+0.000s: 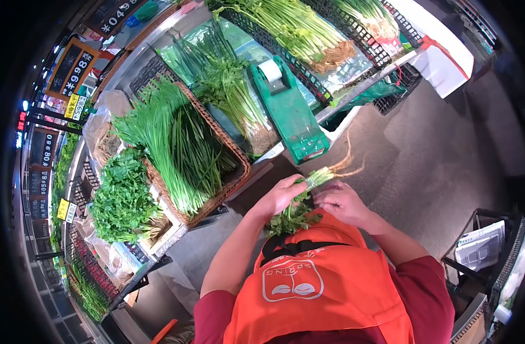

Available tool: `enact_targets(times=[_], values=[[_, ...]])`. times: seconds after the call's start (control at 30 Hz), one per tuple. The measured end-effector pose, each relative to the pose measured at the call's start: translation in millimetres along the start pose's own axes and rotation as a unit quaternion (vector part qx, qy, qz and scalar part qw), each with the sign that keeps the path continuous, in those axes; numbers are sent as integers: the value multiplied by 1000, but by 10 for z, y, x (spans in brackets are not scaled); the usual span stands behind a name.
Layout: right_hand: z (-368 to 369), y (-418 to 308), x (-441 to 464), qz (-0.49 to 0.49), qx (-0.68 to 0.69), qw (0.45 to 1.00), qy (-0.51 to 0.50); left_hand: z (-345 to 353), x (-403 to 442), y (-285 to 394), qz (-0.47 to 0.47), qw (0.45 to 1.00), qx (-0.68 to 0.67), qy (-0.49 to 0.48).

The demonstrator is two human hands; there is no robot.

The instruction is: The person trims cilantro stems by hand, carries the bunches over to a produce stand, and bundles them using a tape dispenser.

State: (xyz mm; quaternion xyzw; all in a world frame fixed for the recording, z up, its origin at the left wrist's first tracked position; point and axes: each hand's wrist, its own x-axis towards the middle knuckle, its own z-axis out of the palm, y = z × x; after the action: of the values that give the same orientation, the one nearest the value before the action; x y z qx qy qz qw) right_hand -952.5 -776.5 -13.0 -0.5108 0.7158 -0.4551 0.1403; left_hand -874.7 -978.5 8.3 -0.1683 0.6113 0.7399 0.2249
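A small bunch of coriander [291,222] is held in front of my orange apron, its leaves toward me and its long pale roots pointing away. My left hand [281,196] is closed around its stems. Just right of the stems, my right hand [344,203] has its fingers curled together close to the bunch. Whatever those fingers pinch, if anything, is hidden. Beyond my hands, a green tape dispenser [294,123] with a white roll [270,71] rests at the edge of the display.
A wicker basket [219,135] of garlic chives stands at left, beside a heap of leafy coriander [122,198]. Behind are bunches of celery [285,28] and herbs with roots [234,94]. A black crate [486,249] sits at right. Price signs [72,69] hang at far left.
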Motion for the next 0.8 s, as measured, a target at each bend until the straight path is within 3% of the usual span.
enact_targets(times=[0.1, 0.13, 0.27, 0.33, 0.5, 0.53, 0.67, 0.7, 0.73, 0.77, 0.8], values=[[-37, 8, 57, -1, -66, 998, -4, 124, -80, 69, 22, 999, 21, -28], [-65, -5, 87, 7, -30, 999, -17, 130, -103, 85, 13, 999, -7, -44], [-128, -134, 193, -78, -193, 977, 42, 180, -217, 66, 7, 992, -51, -115], [-103, -154, 212, -72, -168, 982, 35, 179, -231, 22, 25, 986, -73, -149], [14, -89, 220, -71, -10, 997, 41, 213, -314, 90, 10, 992, -88, -89], [10, -115, 232, -27, -63, 997, 37, 200, -326, 90, 8, 992, -89, -90], [-150, 203, 182, 51, 12, 998, 34, 164, -324, 9, 36, 995, -32, -89], [-156, 364, 107, 127, 146, 980, 50, 164, -342, -1, 41, 996, -15, -80], [-265, 463, 58, 298, 260, 918, 36, 165, -355, -9, 46, 997, 1, -69], [-356, 594, 44, 294, 228, 925, 78, 167, -362, -24, 70, 995, 35, -55], [-558, 495, 98, 402, 211, 885, 105, 168, -365, -47, 92, 992, 69, -40]])
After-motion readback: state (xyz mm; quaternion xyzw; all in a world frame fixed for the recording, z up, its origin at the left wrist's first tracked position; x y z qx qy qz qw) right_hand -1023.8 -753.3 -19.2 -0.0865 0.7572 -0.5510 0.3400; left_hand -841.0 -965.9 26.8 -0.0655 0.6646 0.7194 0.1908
